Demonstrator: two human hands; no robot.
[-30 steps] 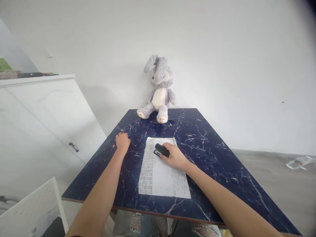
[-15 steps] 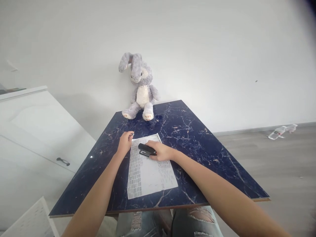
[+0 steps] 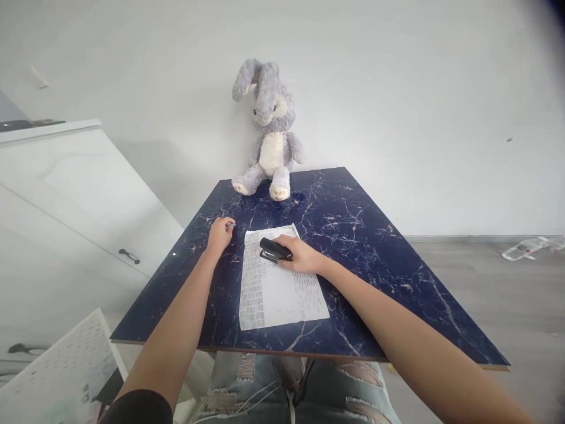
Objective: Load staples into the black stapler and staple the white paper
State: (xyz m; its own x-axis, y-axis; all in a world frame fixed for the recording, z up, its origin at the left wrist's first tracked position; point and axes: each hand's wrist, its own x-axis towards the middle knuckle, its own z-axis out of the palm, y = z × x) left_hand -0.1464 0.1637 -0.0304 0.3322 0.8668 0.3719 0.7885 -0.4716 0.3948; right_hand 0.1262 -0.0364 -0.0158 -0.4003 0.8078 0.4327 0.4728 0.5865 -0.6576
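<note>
Gripping a black stapler [image 3: 269, 245], the right hand [image 3: 302, 254] is closed around its rear part, with the front end pointing left. The stapler is over the upper half of a printed paper sheet [image 3: 282, 303], which lies on the dark blue, marble-patterned table [image 3: 366, 265]; whether it touches the sheet is hard to tell. The left hand [image 3: 220, 235] is near the table's left edge, just beyond the sheet's upper left corner and apart from it. Its fingers are curled together on a small greyish piece [image 3: 230, 225], too small to identify. At the far end of the table, a grey plush rabbit [image 3: 272, 153] sits upright near the wall [image 3: 388, 106], one ear flopped over its face. A white cabinet [image 3: 66, 194] stands to the left, and a clear plastic item [image 3: 523, 249] lies on the floor [image 3: 459, 268] to the right.
</note>
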